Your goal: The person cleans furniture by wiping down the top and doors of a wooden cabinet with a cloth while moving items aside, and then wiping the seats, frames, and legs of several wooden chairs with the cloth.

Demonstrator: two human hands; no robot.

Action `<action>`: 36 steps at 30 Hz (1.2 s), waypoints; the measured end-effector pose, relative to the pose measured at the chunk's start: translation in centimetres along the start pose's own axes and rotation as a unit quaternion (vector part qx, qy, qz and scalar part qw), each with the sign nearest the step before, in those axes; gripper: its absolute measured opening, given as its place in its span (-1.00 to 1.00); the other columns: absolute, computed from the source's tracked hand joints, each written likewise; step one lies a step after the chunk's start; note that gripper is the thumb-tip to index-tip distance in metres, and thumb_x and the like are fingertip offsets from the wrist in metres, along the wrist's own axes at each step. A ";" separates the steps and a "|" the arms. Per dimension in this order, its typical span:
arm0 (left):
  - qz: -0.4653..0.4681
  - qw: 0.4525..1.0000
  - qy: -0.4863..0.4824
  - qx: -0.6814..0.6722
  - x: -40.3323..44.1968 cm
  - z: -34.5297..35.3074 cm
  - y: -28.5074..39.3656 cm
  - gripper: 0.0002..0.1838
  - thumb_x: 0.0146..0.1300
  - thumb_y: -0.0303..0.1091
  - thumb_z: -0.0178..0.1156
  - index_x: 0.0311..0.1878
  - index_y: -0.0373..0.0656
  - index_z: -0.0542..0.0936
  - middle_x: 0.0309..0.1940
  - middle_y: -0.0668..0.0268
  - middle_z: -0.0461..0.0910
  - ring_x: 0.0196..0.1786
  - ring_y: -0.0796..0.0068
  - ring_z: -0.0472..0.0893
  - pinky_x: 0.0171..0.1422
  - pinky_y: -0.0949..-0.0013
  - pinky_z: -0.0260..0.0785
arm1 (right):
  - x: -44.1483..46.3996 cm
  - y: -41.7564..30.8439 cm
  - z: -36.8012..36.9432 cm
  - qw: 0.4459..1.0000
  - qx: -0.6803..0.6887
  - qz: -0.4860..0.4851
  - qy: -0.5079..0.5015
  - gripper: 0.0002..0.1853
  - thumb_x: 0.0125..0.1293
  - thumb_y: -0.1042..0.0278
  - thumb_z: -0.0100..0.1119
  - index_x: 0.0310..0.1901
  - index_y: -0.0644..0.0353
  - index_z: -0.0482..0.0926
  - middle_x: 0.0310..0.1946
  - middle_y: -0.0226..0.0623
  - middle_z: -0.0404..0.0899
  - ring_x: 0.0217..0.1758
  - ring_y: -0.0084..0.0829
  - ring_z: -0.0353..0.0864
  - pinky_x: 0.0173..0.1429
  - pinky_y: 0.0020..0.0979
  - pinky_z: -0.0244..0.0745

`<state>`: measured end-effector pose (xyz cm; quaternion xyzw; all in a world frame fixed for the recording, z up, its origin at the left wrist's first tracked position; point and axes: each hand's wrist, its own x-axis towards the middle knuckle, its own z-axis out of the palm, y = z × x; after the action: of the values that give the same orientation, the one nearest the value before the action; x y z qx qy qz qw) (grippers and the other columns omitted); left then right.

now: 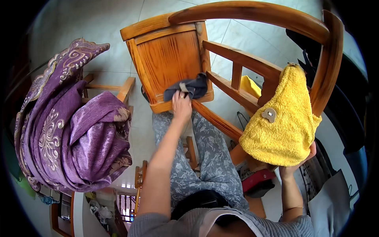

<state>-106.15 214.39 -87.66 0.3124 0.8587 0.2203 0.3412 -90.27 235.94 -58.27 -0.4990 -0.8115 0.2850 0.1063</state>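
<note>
A wooden chair (169, 59) lies tipped, its slatted back reaching to the right. On the near edge of its seat, my left hand (181, 106) presses a dark blue-grey cloth (196, 87) with a pale patch, fingers curled on it. A yellow fluffy cloth (278, 134) with a grey-beige button-like patch hangs over the right end of the chair back. Below that cloth, my right hand (298, 164) is at its lower right edge; most of its fingers are hidden behind the cloth.
Purple patterned fabric (94, 138) is heaped at the left over a wooden stool or chair (125, 90). A red and black item (258, 182) lies at the lower right. Dark and grey items line the right side. Pale floor tiles (102, 23) show behind the chair.
</note>
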 end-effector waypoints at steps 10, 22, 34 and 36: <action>0.173 0.974 0.119 0.087 16.7 -2.0 2.1 -0.66 0.12 -0.33 0.00 -0.04 -0.21 0.50 -0.04 0.06 0.49 0.15 0.06 0.34 0.31 0.09 0.05 | -0.3 0.2 -0.2 1.000 0.011 0.014 -0.016 -0.14 0.06 0.13 0.30 0.25 0.16 -0.07 0.22 -0.19 0.07 0.32 -0.29 0.14 0.35 -0.23 0.08; 0.464 0.864 -0.193 0.015 8.3 -0.8 -1.1 -0.77 0.16 -0.26 0.08 -0.11 0.04 0.56 -0.11 0.40 0.49 0.00 0.36 0.39 0.12 0.22 0.22 | 0.2 0.0 0.3 1.000 0.010 0.013 0.005 -0.16 0.06 0.10 0.30 0.24 0.17 -0.04 0.19 -0.21 0.10 0.29 -0.31 0.16 0.35 -0.25 0.07; 0.020 0.992 -0.056 0.111 -5.0 -5.7 -11.3 -0.45 0.05 -0.47 0.08 0.15 0.26 0.42 -0.10 0.22 0.42 -0.10 0.13 0.39 0.07 0.15 0.26 | 0.1 -0.1 -0.4 1.000 0.017 0.011 -0.012 -0.24 0.14 -0.10 0.14 0.18 0.21 0.04 0.23 -0.11 0.05 0.33 -0.22 0.10 0.36 -0.16 0.02; -0.150 0.975 0.098 0.134 -7.8 -3.9 -14.7 -0.48 0.15 -0.37 0.04 0.23 0.17 0.31 -0.06 0.19 0.41 -0.07 0.11 0.39 0.10 0.15 0.25 | 0.1 -0.1 -0.3 0.999 0.042 0.012 -0.007 -0.26 0.11 -0.03 0.19 0.14 0.22 0.05 0.23 -0.08 0.06 0.33 -0.20 0.10 0.36 -0.14 0.03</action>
<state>-110.21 198.03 -90.25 0.2000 0.9469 0.0791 0.2392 -90.23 236.07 -58.00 -0.5016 -0.7937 0.3234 0.1178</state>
